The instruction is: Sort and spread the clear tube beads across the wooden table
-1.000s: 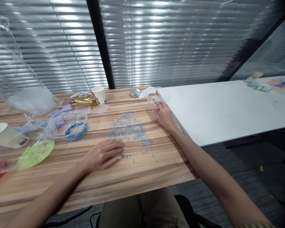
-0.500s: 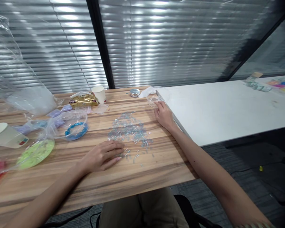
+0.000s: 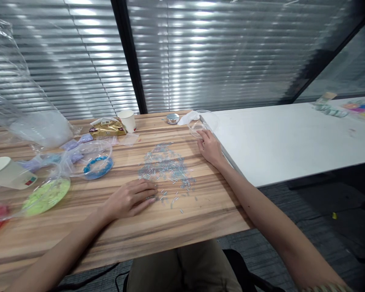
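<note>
Flatly, your left hand [image 3: 130, 198] lay on scattered tube beads [image 3: 166, 166], axes mixed; right hand [image 3: 209, 148] fingers touched a clear dish [image 3: 197, 127]; packet label unreadable.

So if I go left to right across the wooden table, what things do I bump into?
Paper cup → green bead dish → blue bead bowl → left hand → loose bead pile → right hand.

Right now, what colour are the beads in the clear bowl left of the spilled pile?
Blue, in the clear bowl, seen in the head view.
</note>
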Tool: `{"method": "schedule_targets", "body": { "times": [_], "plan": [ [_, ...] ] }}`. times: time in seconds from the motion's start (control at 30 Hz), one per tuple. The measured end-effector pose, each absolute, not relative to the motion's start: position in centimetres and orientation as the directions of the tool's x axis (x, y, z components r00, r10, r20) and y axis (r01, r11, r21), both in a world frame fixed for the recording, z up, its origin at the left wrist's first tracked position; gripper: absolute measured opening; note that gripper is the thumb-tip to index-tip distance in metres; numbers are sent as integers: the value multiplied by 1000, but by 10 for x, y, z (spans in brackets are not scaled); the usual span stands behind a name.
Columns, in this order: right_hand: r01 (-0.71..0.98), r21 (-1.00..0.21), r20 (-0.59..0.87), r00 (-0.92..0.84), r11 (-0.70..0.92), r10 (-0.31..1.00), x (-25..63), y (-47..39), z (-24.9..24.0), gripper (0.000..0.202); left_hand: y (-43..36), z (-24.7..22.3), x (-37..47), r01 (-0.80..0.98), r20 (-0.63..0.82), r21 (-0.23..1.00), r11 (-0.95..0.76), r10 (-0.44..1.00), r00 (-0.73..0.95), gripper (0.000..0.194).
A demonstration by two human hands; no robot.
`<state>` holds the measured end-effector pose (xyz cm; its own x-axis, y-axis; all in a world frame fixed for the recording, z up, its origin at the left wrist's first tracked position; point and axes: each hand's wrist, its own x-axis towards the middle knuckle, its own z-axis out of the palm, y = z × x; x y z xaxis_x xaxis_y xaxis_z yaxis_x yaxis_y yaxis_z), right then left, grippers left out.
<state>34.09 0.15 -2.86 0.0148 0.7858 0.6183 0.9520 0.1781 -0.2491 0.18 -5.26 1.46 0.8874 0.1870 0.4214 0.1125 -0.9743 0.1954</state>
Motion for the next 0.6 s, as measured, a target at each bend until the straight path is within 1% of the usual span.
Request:
{"method": "schedule_targets", "body": {
  "times": [0.6],
  "plan": [
    [950, -257, 614, 19, 178, 789, 339, 0, -27, 37, -54, 16, 3, 123, 404, 200, -972, 196, 893, 22]
  ]
}}
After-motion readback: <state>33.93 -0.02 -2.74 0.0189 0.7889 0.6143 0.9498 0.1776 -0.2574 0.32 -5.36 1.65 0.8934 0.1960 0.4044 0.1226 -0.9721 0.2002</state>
